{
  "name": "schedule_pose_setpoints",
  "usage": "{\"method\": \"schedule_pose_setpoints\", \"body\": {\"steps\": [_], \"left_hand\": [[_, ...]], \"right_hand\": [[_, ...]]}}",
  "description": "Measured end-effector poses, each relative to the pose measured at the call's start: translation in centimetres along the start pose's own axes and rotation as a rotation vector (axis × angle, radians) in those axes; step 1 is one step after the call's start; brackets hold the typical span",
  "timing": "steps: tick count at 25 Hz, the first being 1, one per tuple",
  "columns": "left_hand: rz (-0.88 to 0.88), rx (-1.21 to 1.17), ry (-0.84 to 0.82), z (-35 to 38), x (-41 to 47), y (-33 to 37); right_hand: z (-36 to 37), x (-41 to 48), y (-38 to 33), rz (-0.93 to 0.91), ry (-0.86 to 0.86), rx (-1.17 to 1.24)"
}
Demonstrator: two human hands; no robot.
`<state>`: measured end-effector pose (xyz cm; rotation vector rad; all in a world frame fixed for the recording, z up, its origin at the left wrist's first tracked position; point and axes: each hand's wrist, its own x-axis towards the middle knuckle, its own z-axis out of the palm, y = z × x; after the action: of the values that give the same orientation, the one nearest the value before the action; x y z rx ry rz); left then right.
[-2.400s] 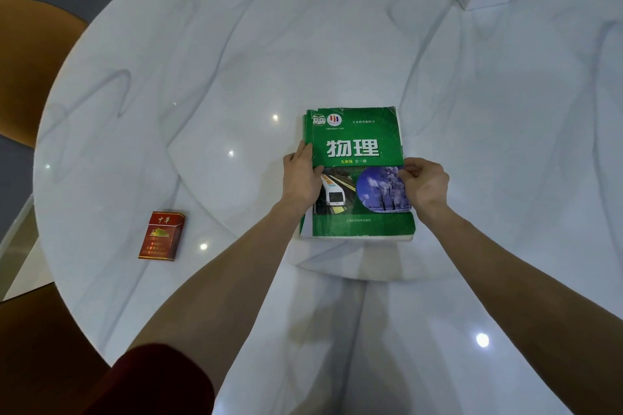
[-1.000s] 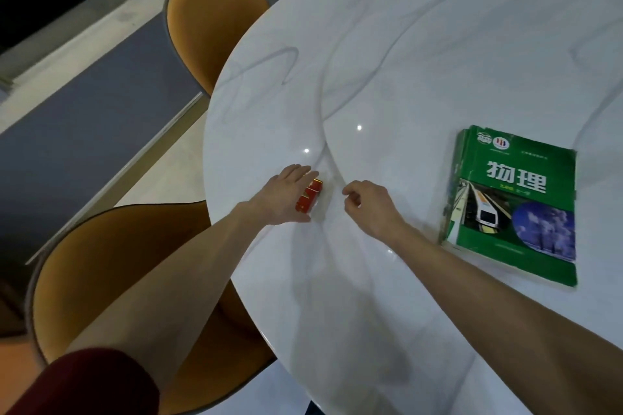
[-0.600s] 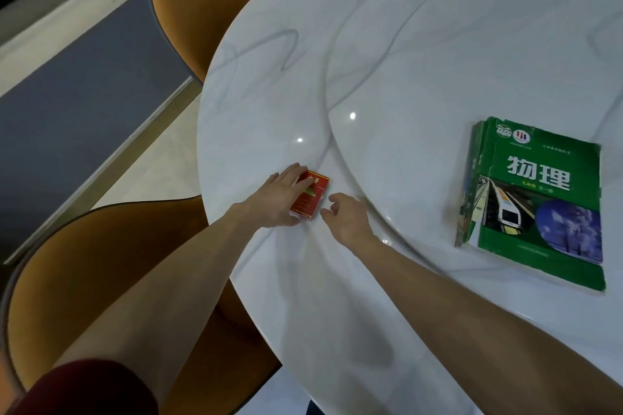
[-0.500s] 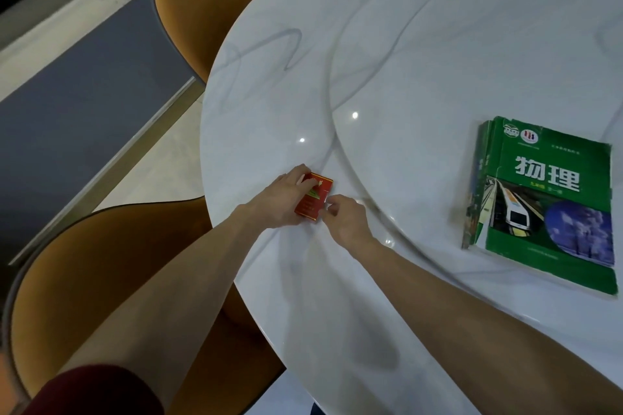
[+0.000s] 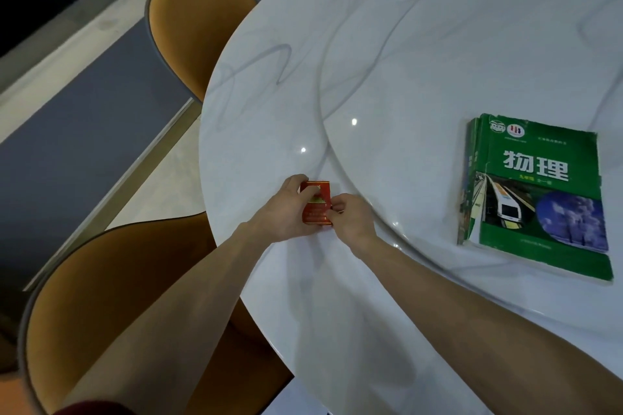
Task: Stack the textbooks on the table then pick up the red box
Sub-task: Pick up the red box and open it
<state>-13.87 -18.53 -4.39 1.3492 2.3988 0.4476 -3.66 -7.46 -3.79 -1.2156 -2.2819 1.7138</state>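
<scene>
A small red box [image 5: 317, 204] is held upright between both hands near the left edge of the round white marble table [image 5: 387, 61]. My left hand [image 5: 286, 212] wraps its left side, thumb across the front. My right hand [image 5: 350, 217] pinches its right edge with the fingertips. The green textbooks [image 5: 536, 192] lie stacked on the raised centre disc at the right, well apart from both hands, the top cover showing a train and a blue globe.
Two orange chairs stand by the table's left rim, one far [image 5: 195, 20] and one near [image 5: 111, 307] under my left forearm. Grey floor and a pale strip lie beyond. The disc's raised rim [image 5: 328, 131] runs just right of the box.
Both hands left the stacked textbooks and went left to the red box. Within the last second the box was tipped up off the table and both hands closed on it.
</scene>
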Motion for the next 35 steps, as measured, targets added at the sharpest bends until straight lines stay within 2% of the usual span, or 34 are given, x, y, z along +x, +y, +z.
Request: {"method": "schedule_pose_setpoints", "body": {"steps": [10, 17, 21, 28, 35], "left_hand": [[0.185, -0.034, 0.187, -1.8, 1.9, 11.1], [0.243, -0.060, 0.159, 0.8, 4.2, 22.2], [0.310, -0.081, 0.098, 3.4, 5.2, 29.1], [0.356, -0.059, 0.114, 10.8, 7.1, 43.2], [0.458, -0.097, -0.021, 20.3, 7.9, 54.7]], "right_hand": [[-11.1, -3.7, -0.7, -0.134, 0.195, -0.064], [-20.9, -7.1, 2.6, -0.158, 0.353, -0.070], [-27.2, -9.5, 5.9, -0.103, 0.421, -0.020], [-39.3, -14.1, 13.4, 0.000, 0.578, 0.083], [-47.9, -18.6, 23.4, 0.159, 0.741, 0.203]]}}
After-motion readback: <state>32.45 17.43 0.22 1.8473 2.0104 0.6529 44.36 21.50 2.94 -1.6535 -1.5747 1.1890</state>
